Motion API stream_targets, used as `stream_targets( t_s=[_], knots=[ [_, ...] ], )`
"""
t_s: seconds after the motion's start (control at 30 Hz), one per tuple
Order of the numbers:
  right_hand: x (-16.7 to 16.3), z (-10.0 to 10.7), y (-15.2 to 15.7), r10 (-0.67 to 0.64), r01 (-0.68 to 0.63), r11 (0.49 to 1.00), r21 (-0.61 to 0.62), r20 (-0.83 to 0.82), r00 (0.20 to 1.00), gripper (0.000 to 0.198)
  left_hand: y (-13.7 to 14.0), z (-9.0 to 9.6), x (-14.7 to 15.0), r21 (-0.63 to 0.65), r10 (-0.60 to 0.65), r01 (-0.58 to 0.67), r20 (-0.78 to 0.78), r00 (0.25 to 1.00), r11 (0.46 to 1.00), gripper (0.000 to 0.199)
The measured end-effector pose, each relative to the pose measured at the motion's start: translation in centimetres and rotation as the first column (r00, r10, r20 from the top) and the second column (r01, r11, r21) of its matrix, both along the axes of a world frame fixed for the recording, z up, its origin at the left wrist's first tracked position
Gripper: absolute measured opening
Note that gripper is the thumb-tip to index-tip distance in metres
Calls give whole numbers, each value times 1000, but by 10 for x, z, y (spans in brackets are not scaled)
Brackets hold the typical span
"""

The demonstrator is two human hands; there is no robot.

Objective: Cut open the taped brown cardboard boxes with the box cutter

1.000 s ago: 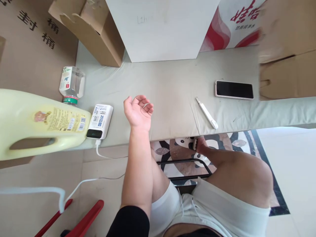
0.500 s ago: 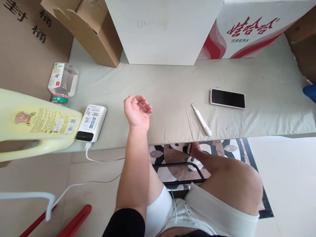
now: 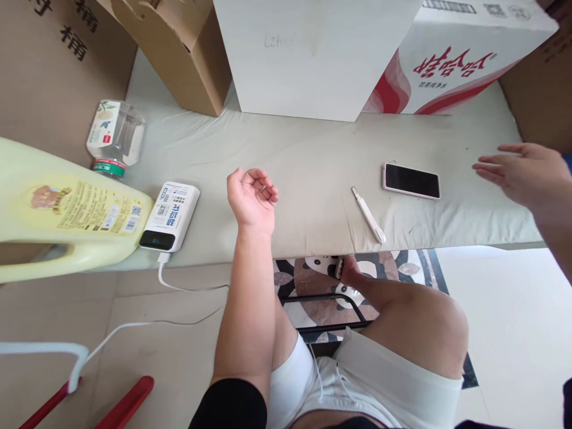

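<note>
My left hand (image 3: 254,199) rests palm up on the cloth-covered surface (image 3: 308,179), its fingers loosely curled and holding nothing. A small ring shows on one finger. At the right side my right hand (image 3: 521,170) is above the cloth, fingers stretched out and apart, with nothing in them. Nearest to it lies a smartphone (image 3: 412,180) with a dark screen and pale edge. Between the phone and my left hand is a slim white stick with a narrow tip, like a digital thermometer (image 3: 369,215), near the front edge.
On the left are a white power bank (image 3: 170,215) with a cable, a yellow jug (image 3: 80,208) and a clear bottle (image 3: 117,134) on its side. A brown carton (image 3: 183,65), a white box (image 3: 308,65) and a red-and-white carton (image 3: 429,77) line the back.
My right hand has come into view from the right, fingers extended. My left hand stays in the same pose. The camera view has shifted slightly.
</note>
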State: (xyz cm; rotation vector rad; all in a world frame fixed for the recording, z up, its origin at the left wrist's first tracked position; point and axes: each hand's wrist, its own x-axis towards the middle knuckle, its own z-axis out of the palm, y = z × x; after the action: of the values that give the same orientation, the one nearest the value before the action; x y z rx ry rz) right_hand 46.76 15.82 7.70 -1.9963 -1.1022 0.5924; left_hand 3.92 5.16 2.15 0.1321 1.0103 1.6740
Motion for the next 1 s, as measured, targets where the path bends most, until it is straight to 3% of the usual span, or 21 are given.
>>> stream_targets(
  t_s=[0.1,0.23,0.3,0.47,0.53,0.63,0.7,0.77,0.87,0.93,1.0],
  knots=[
    [-36,8,-10,-33,31,999,-30,-67,997,21,-3,1,-2,12,12,-12,10,1000,1000,29],
    [-108,13,-6,259,-258,963,-73,9,966,12,-9,5,-3,1,18,-18,17,1000,1000,6],
    [-153,8,5,402,-400,913,-77,2,916,12,-12,6,-5,-3,15,-15,8,1000,1000,11],
    [-288,-1,35,670,-668,742,-56,84,737,24,-19,10,-23,45,11,-10,-2,1000,999,18],
    [-344,4,44,773,-778,623,-80,214,597,26,-22,12,-33,57,30,-31,13,999,998,18],
    [-420,17,57,825,-892,447,-68,416,382,25,-26,15,-45,45,61,-63,48,997,997,16],
    [-461,22,66,831,-917,392,-72,456,319,27,-28,15,-50,43,60,-63,65,996,997,16],
    [-493,23,76,846,-916,386,-110,439,303,31,-29,15,-53,51,44,-48,74,996,998,16],
    [-520,20,84,840,-896,419,-145,438,321,39,-31,16,-58,62,34,-39,82,996,997,16],
    [-524,17,82,815,-887,449,-112,459,354,42,-33,17,-61,51,41,-46,90,995,998,15],
    [-512,16,71,803,-896,443,-40,463,376,38,-36,17,-64,29,78,-81,92,993,996,14]
  ],
)
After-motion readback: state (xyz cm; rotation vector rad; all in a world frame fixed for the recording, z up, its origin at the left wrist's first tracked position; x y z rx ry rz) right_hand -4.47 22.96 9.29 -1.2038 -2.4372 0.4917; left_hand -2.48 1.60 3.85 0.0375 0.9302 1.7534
